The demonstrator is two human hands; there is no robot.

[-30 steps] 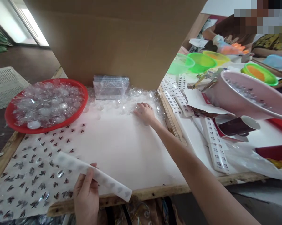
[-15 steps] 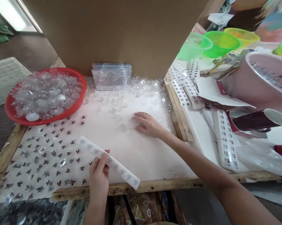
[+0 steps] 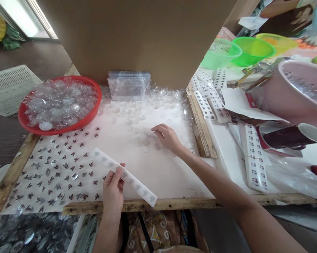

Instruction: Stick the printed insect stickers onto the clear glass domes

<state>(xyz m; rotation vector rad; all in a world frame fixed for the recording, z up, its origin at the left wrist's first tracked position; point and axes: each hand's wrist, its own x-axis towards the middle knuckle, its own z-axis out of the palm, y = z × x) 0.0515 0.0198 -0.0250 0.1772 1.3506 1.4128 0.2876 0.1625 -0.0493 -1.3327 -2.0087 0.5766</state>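
My left hand [image 3: 114, 184] pinches a white strip of stickers [image 3: 137, 184] between thumb and fingers, near its middle. Faint grey shapes show through the strip, which slants over the front of the white work surface [image 3: 163, 179]. To its right, my right hand [image 3: 166, 137] hovers low among loose clear domed discs [image 3: 145, 142]. Its thumb and fingertips are drawn together in a pinch; whatever may be between them is too small and clear to make out. Left of my hands lie many clear discs with dark printed figures [image 3: 65, 165] in loose rows.
A red basin [image 3: 88, 123] full of clear discs stands at the back left. Clear plastic boxes [image 3: 129, 86] lean against a tall cardboard box [image 3: 137, 38]. Wooden strips [image 3: 200, 126] edge the surface. Rightward are sticker sheets [image 3: 253, 161], a dark mug [image 3: 282, 137] and a pink tub [image 3: 271, 95].
My right hand has lifted slightly from the discs, and its spread fingers have come together. The left hand keeps the strip in nearly the same place. The whole view has shifted slightly.
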